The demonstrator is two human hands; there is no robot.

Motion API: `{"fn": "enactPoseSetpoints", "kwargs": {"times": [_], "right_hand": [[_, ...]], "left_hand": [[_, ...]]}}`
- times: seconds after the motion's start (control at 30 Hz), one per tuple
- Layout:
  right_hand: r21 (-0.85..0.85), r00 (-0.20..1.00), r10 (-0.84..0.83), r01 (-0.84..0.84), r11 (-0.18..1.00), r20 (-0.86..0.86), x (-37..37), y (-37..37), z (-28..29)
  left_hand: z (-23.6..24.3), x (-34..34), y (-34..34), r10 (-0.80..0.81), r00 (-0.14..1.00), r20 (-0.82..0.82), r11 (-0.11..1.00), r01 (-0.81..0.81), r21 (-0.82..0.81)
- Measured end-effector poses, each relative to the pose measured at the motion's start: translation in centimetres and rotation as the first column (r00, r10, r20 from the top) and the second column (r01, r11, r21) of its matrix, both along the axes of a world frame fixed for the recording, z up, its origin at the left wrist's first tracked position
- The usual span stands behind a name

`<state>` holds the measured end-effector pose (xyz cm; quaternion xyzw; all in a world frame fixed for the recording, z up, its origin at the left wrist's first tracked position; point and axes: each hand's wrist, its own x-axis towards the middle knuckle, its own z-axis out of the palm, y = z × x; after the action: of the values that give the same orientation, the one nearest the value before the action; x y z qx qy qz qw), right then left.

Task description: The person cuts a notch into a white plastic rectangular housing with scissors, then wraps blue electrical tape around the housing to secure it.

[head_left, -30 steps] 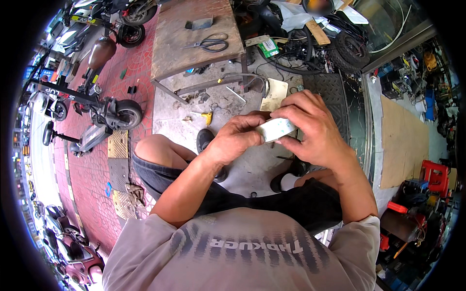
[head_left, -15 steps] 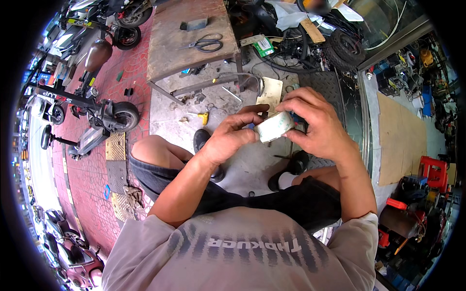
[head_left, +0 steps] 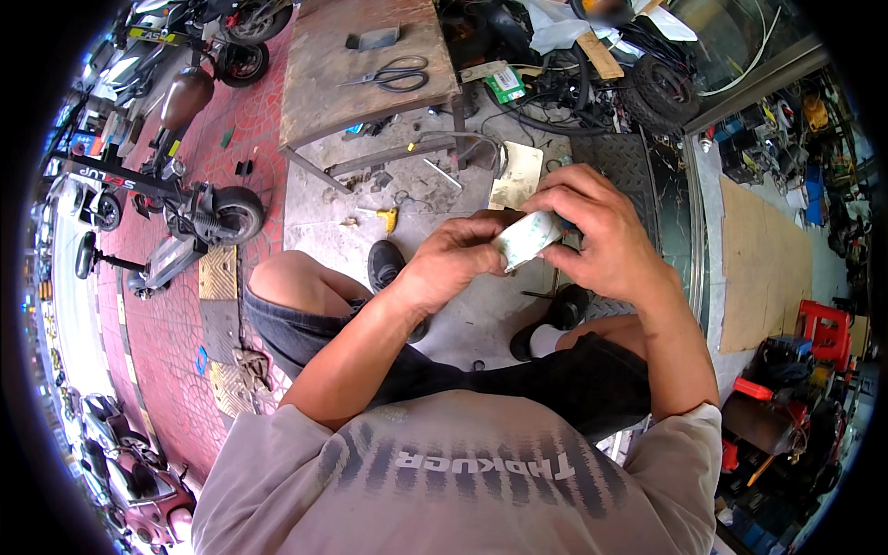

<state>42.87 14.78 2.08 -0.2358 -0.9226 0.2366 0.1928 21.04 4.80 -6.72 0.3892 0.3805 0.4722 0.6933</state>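
Between my two hands is a white roll, possibly tape, with faint green print [head_left: 524, 239], tilted at chest height. My left hand [head_left: 458, 261] grips its near left side, thumb pressed to it, fingers partly hidden. My right hand [head_left: 597, 240] holds it from the right, fingers arched over the top and thumb below. A cream board or sheet [head_left: 515, 171] lies on the floor just beyond them, near a yellow tool [head_left: 388, 222], perhaps a glue gun.
A worn wooden table [head_left: 361, 120] carries black-handled scissors [head_left: 400, 81]. Scooters [head_left: 176, 250] stand on red paving at left. Tyres and cables [head_left: 652, 97] are heaped at back right; a board [head_left: 763, 259], red plastic piece [head_left: 823, 338] and cluttered tools line the right side.
Both hands have turned and shifted the roll slightly up and down, keeping hold. Since half a second ago my left fingers have moved rightward, closer around it.
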Motion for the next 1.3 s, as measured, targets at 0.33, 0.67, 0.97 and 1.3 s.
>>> {"fn": "enactPoseSetpoints", "kwargs": {"times": [0.33, 0.67, 0.97, 1.3], "right_hand": [[-0.149, 0.999, -0.035, 0.039, 0.988, 0.028, 0.0, -0.1, 0.2], [0.078, 0.996, 0.075, -0.079, 0.994, 0.056, -0.8, -1.1, 0.1], [0.021, 0.998, 0.044, -0.043, 0.999, -0.034, -0.3, -0.6, 0.3], [0.075, 0.998, 0.06, -0.058, 0.995, -0.021, -0.7, -0.9, 0.5]], "left_hand": [[0.1, 0.2, -0.3, 0.063, 0.998, -0.013, 0.996, -0.062, 0.059], [-0.7, 0.0, -0.2, 0.009, 0.998, -0.069, 0.997, -0.004, 0.071], [0.8, 0.1, -0.2, -0.004, 1.0, 0.002, 0.988, 0.003, 0.152], [0.5, 0.1, -0.3, 0.019, 1.0, 0.016, 0.989, -0.021, 0.146]]}}
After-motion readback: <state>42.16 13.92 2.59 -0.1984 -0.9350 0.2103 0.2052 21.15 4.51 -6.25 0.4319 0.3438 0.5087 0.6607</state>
